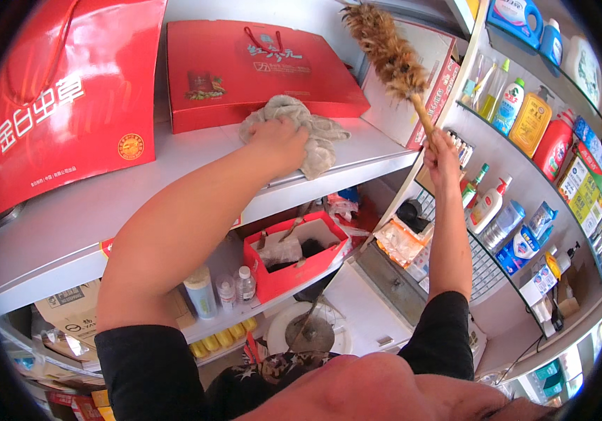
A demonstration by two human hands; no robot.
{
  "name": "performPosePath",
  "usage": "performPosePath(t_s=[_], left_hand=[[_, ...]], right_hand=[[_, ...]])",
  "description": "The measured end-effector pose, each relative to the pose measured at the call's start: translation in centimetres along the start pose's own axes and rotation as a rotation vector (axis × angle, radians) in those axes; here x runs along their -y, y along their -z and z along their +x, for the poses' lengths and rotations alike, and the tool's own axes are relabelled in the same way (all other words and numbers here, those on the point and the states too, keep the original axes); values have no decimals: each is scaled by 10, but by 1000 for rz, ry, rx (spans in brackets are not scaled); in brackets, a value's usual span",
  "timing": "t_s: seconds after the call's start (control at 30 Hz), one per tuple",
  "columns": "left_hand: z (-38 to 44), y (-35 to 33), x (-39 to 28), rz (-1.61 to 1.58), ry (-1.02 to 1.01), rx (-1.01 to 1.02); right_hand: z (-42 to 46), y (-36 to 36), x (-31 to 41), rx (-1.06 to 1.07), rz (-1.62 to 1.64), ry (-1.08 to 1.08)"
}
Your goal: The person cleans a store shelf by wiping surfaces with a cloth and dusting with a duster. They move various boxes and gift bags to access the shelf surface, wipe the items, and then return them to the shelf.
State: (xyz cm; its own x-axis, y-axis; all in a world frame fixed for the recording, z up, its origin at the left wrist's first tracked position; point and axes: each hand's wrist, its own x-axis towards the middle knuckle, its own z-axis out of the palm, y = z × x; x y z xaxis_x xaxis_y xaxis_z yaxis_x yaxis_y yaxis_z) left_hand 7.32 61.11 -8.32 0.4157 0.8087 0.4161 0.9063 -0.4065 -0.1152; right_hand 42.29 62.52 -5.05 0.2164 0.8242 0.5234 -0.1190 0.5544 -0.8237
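Beneath my left hand (280, 142) is a crumpled grey-beige cloth (324, 139), pressed on the front of a white shelf (201, 163). The cloth touches the front side of a flat red gift box (258, 68) with a red cord handle. My right hand (442, 152) grips the wooden handle of a brown feather duster (385, 50). Its feathers point up and away, in front of a white and red carton (411, 84) at the shelf's right end. A large glossy red gift bag (79, 116) stands on the shelf to the left.
Glass shelves at right carry several bottles, among them a yellow bottle (530, 123) and a red pump bottle (553, 142). Below are an open red box (295, 252), plastic bottles (245, 284), a cardboard box (72, 310) and a round white lid or basin (280, 326).
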Motion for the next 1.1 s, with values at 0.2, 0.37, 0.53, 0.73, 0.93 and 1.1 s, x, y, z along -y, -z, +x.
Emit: performPosePath(t_s=[0.2, 0.37, 0.53, 0.73, 0.93, 1.1], left_hand=[[1, 4, -7, 47, 21, -11], [4, 10, -3, -36, -28, 61], [3, 14, -5, 115, 34, 83], [5, 7, -1, 57, 15, 73], [1, 6, 1, 35, 0, 49], [3, 11, 0, 25, -9, 71]], right_hand=[[20, -77, 17, 48, -296, 96], [61, -111, -102, 142, -1071, 496], [101, -115, -111, -23, -1398, 310], [162, -153, -101, -41, -1716, 423], [220, -188, -68, -21, -1645, 186], [238, -168, -58, -5, -1390, 3]])
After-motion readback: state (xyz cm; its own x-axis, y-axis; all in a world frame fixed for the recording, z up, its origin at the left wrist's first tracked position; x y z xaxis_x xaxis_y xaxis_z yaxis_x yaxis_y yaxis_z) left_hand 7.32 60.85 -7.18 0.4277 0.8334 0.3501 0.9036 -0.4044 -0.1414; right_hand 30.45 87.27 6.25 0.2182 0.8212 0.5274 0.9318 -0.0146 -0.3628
